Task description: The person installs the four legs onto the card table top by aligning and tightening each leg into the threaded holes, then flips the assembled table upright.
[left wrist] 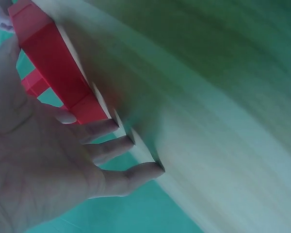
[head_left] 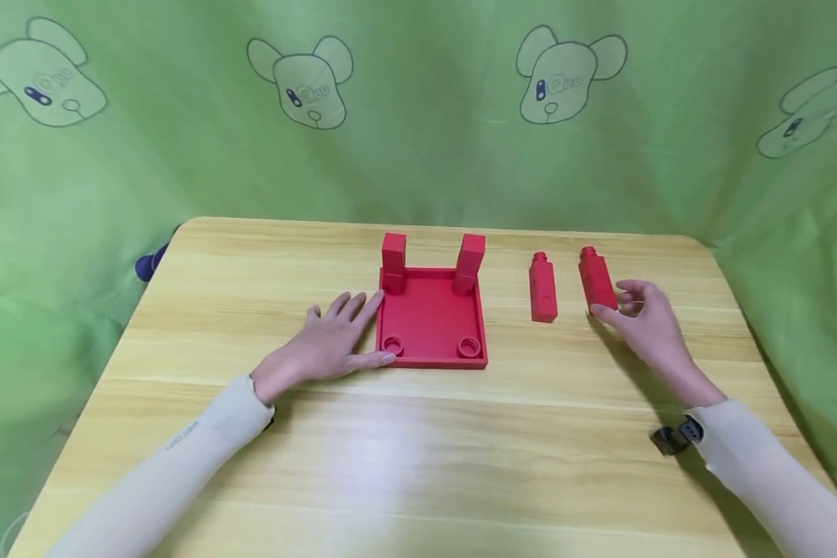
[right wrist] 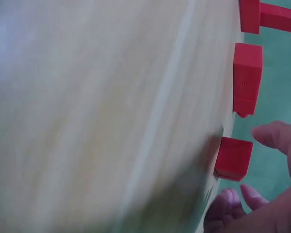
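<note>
A square red tray-like base (head_left: pixel 432 318) with a raised rim lies on the table. Two red square posts, a left post (head_left: pixel 394 254) and a right post (head_left: pixel 470 256), stand upright in its far corners; round threaded sockets show in its near corners. My left hand (head_left: pixel 324 339) lies spread along the base's left side, thumb at the near corner, fingertips on the tabletop. To the right, two loose red posts with threaded ends lie on the wood. Around the rightmost loose post (right wrist: pixel 234 158), my right hand (head_left: pixel 647 322) holds thumb and fingers apart, with gaps showing in the right wrist view.
The other loose post (head_left: pixel 543 291) lies between the base and the rightmost one. A light wooden table (head_left: pixel 418 465) carries everything, its far edge close behind the standing posts. Green cloth (head_left: pixel 418 155) with printed animal heads hangs behind and at both sides.
</note>
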`<action>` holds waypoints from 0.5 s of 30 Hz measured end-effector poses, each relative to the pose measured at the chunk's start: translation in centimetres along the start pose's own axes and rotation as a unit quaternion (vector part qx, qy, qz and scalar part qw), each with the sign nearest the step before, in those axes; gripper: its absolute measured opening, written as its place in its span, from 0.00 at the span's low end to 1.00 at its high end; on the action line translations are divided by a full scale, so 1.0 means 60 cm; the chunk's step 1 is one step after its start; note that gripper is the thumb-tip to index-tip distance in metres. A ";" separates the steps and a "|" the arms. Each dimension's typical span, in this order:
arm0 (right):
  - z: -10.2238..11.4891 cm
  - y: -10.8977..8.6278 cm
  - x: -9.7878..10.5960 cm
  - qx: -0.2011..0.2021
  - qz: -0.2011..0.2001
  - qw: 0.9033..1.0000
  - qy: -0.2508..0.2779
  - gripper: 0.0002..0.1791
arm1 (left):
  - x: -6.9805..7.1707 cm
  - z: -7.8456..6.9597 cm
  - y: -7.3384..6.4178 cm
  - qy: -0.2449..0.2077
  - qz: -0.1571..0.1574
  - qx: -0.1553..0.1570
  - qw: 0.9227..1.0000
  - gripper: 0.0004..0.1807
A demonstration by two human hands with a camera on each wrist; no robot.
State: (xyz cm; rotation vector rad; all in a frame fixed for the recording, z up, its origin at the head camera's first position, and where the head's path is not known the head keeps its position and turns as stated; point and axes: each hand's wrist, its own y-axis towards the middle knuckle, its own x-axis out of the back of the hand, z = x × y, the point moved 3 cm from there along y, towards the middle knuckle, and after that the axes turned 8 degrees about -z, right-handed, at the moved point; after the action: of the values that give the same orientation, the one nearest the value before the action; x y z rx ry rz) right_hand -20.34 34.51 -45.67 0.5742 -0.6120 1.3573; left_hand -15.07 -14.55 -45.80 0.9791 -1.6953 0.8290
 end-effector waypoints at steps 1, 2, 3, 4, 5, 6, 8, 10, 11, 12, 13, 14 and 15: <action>0.000 0.001 -0.002 -0.002 0.012 1.000 0.003 0.42 | 0.001 0.002 -0.001 -0.002 0.000 0.001 1.000 0.61; 0.000 0.002 -0.003 -0.005 0.023 1.000 0.005 0.42 | 0.002 0.003 -0.003 -0.003 0.000 0.003 1.000 0.61; -0.001 0.003 -0.004 -0.010 0.030 0.999 0.006 0.42 | 0.003 0.004 -0.003 -0.003 -0.001 0.003 1.000 0.60; -0.002 0.004 -0.005 -0.017 0.035 0.999 0.004 0.42 | 0.004 0.005 -0.004 -0.003 -0.001 0.004 1.000 0.60; -0.003 0.005 -0.005 -0.023 0.039 0.999 0.000 0.43 | 0.003 0.006 -0.004 -0.002 0.000 0.005 1.000 0.60; -0.004 0.005 -0.005 -0.028 0.043 0.999 -0.006 0.44 | 0.003 0.006 -0.004 -0.002 0.000 0.004 1.000 0.60; -0.006 0.006 -0.003 -0.035 0.046 0.998 -0.023 0.47 | 0.002 0.004 -0.002 -0.003 0.000 0.000 1.000 0.60; -0.007 0.008 0.000 -0.037 0.047 0.998 -0.038 0.49 | 0.001 0.003 -0.001 -0.003 -0.002 -0.002 1.000 0.60; -0.006 0.009 0.001 -0.034 0.045 0.997 -0.046 0.50 | 0.000 0.002 -0.001 -0.003 -0.003 -0.003 1.000 0.60; -0.006 0.010 0.001 -0.032 0.044 0.997 -0.053 0.50 | 0.000 0.001 0.000 -0.003 -0.005 -0.004 1.000 0.60; -0.005 0.011 0.002 -0.030 0.042 0.997 -0.058 0.49 | 0.000 0.000 0.000 -0.003 -0.004 -0.004 1.000 0.60; -0.005 0.012 0.002 -0.029 0.039 0.997 -0.064 0.49 | 0.001 0.000 0.000 -0.003 -0.006 -0.005 1.000 0.59; -0.006 0.012 0.002 -0.028 0.035 0.996 -0.070 0.49 | 0.001 -0.001 0.000 -0.003 -0.006 -0.005 1.000 0.59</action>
State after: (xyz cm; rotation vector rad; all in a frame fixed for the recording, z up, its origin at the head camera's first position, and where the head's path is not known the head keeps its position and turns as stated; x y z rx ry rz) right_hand -21.03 34.92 -45.82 0.6112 -0.7889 1.3686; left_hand -15.08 -14.49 -45.71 0.9855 -1.6955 0.8090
